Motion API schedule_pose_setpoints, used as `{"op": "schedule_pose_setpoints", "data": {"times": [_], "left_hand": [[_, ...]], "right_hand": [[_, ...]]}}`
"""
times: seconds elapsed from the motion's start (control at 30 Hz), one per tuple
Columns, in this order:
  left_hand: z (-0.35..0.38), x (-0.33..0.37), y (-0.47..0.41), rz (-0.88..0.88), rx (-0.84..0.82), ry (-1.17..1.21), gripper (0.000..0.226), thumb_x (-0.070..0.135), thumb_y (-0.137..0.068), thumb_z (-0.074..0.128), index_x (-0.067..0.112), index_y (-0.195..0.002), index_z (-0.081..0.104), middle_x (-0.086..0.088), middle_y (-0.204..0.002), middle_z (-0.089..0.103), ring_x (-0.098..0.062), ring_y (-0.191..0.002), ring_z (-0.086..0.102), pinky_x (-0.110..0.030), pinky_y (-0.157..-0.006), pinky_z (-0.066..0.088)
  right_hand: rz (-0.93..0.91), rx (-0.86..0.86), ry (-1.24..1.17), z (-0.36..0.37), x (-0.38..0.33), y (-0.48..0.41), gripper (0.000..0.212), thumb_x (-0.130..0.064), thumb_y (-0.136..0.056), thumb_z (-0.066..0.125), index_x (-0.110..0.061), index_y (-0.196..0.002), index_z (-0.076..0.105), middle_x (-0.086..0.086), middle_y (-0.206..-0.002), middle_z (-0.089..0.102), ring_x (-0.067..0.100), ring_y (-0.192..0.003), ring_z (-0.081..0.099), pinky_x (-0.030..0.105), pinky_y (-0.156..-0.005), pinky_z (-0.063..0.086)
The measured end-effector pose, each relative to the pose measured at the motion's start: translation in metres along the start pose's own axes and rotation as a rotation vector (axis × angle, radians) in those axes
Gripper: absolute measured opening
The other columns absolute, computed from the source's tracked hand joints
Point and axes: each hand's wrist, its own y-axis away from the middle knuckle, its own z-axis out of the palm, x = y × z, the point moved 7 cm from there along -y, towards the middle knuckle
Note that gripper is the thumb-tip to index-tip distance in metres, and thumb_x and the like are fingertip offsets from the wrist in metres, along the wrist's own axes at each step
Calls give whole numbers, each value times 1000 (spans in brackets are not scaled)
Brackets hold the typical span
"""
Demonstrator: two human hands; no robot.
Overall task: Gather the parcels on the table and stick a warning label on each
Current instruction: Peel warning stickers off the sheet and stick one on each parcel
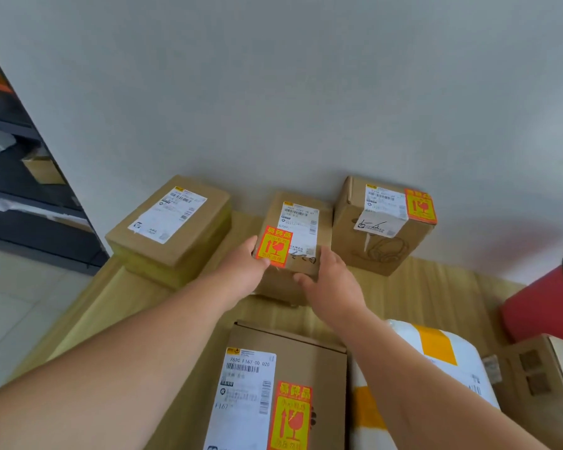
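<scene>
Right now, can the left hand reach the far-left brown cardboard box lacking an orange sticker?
Probably yes: the left hand grips the small middle cardboard box beside the far-left box, with nothing between them.

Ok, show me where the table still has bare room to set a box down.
Widest bare patch: the table's left strip, in front of the left rear box and left of the near box. A second lies between the right rear box, red container and white parcel. Crowded: near right corner, and the held middle box.

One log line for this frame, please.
left hand + right hand: holding middle box | warning label: on that box, left thumb at its near edge | far-left box: no warning label yet
</scene>
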Motion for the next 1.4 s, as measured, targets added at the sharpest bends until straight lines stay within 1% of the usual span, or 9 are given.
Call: {"op": "schedule_pose_setpoints", "data": {"times": [0.07, 0.2, 0.37, 0.5, 0.63, 0.77, 0.9, 1.2, 1.4], "left_hand": [[3, -9, -3, -21, 4, -35, 47, 19, -97, 46, 30, -142, 37, 4, -132, 53, -11, -94, 47, -18, -57, 33], [-14, -2, 4, 106, 135, -318, 51, 28, -94, 51, 28, -143, 35, 1, -134, 53, -19, -107, 55, -27, -77, 43], [-85, 21, 21, 499, 563, -595, 49, 21, -86, 61, 16, -133, 49, -8, -134, 50, -28, -124, 38, -36, -103, 29], [-154, -29, -1, 83, 616, -766, 60, 35, -89, 55, 15, -141, 34, -13, -152, 25, -33, -139, 18, -44, -111, 17], [-192, -87, -7, -325, 460, -521, 63, 46, -91, 49, 11, -140, 31, -12, -144, 38, -33, -130, 37, -41, -99, 35], [-189, -98, 12, -229, 402, -265, 45, 43, -90, 51, 15, -125, 50, -2, -119, 56, -26, -101, 54, -35, -80, 44], [-175, -81, 43, -146, 441, -278, 50, 47, -84, 57, 25, -129, 50, -6, -126, 45, -28, -121, 39, -34, -82, 37], [-207, -81, 59, -89, 497, -265, 49, 36, -92, 52, 12, -133, 38, -9, -137, 42, -31, -117, 48, -32, -77, 34], [-207, -105, 9, -196, 395, -163, 64, 40, -95, 44, 18, -149, 17, -5, -153, 26, -29, -136, 31, -37, -100, 31]], "right_hand": [[50, -62, 54, 9, 3, -3, 65, -42, -90, 58, -16, -141, 28, 5, -147, 35, 26, -123, 47, 37, -89, 46], [16, 103, 218, 5, -20, 3, 75, -55, -91, 46, -17, -149, 17, 7, -160, 4, 27, -146, 2, 43, -115, 12], [-268, 118, -74, 27, -98, 9, 71, -38, -90, 57, -10, -147, 25, 10, -157, 18, 22, -145, 13, 34, -114, 14], [-283, -63, -214, 72, -139, 8, 79, -36, -90, 60, -8, -149, 16, 7, -156, 20, 19, -141, 23, 28, -109, 23], [-117, -292, -334, 112, -152, 4, 81, -39, -91, 58, -11, -150, 12, 4, -152, 32, 21, -135, 37, 33, -104, 36], [-82, -357, -399, 123, -159, 20, 49, -36, -90, 58, -17, -132, 41, -2, -111, 59, 17, -92, 60, 26, -68, 44], [-159, -336, -366, 118, -173, 52, 54, -36, -91, 57, -21, -139, 37, -20, -95, 47, -3, -71, 49, 10, -47, 31], [-4, -189, -268, 104, -166, 48, 52, -36, -92, 55, -9, -132, 35, 8, -121, 56, 24, -95, 57, 29, -68, 41], [19, -206, -334, 127, -165, 15, 49, -38, -90, 58, -14, -128, 37, 4, -120, 58, 25, -104, 60, 32, -76, 45]]}}
